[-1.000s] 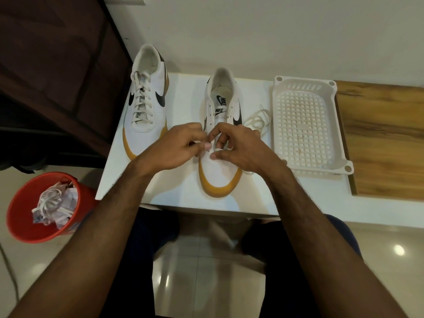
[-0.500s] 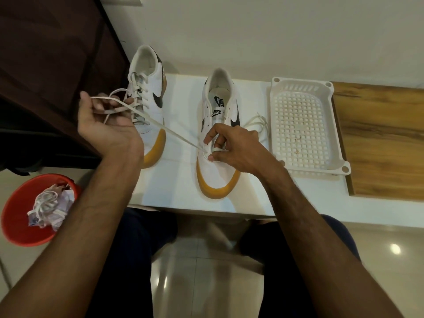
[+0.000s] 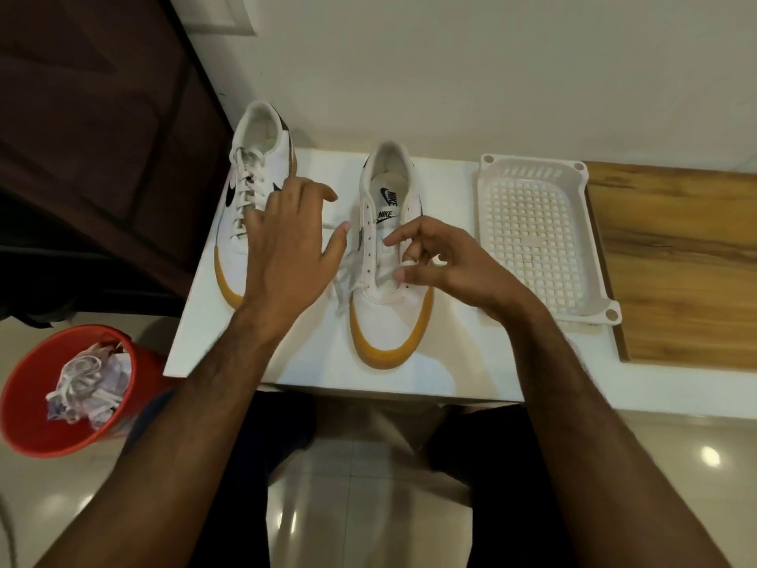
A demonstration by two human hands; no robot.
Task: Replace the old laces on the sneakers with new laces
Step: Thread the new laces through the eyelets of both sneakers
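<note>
The table point(image 3: 196, 338) is white and carries both sneakers and a tray point(image 3: 606, 297). A red bin point(image 3: 28, 428) with old laces point(image 3: 82, 387) stands on the floor at left. Both sneakers lie with their long axes running away from the person, toes nearest the person. The left sneaker point(image 3: 254, 157) is fully laced. The right sneaker point(image 3: 385, 317) has a new lace point(image 3: 348, 276) through its lowest eyelets only; the lace end trails off the shoe's left side. The left hand point(image 3: 286, 256) hovers between the sneakers, fingers spread, holding nothing. The right hand point(image 3: 446, 260) rests on the right sneaker, fingers curled, pinching the lace at the eyelets.
</note>
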